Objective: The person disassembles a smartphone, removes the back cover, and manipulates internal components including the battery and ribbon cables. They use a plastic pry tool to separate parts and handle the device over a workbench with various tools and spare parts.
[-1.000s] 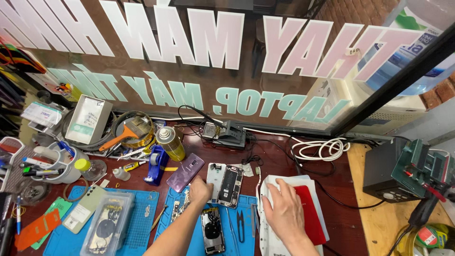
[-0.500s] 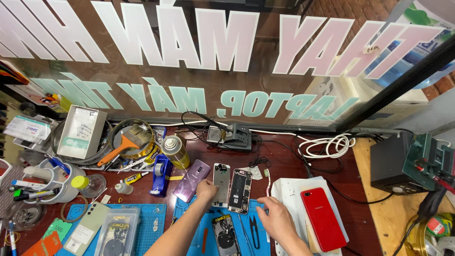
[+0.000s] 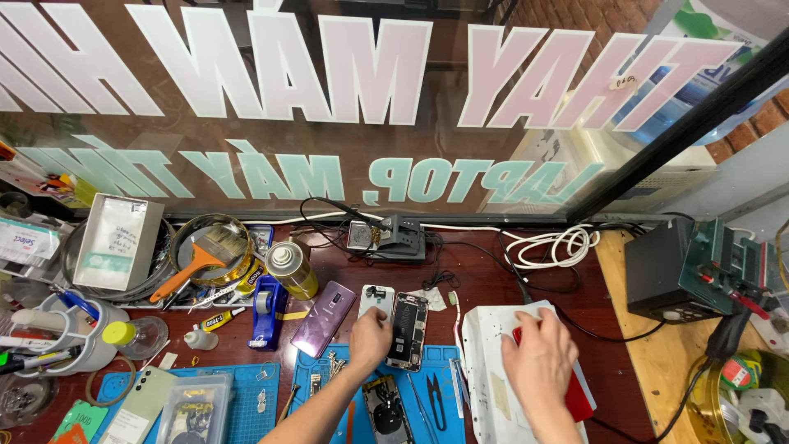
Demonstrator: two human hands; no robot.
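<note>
Now your right hand [image 3: 540,355] has slid back over the red phone [image 3: 580,393], fingers flat on it; left hand [image 3: 371,335], fingers curled, touches the white phone [image 3: 376,298] at lower centre.

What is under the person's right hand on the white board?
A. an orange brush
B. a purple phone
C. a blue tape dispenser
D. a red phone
D: the right hand lies on a red phone that rests on the white board.

Phone repair shop: opened phones [image 3: 408,330], tools [image 3: 436,401]
</note>
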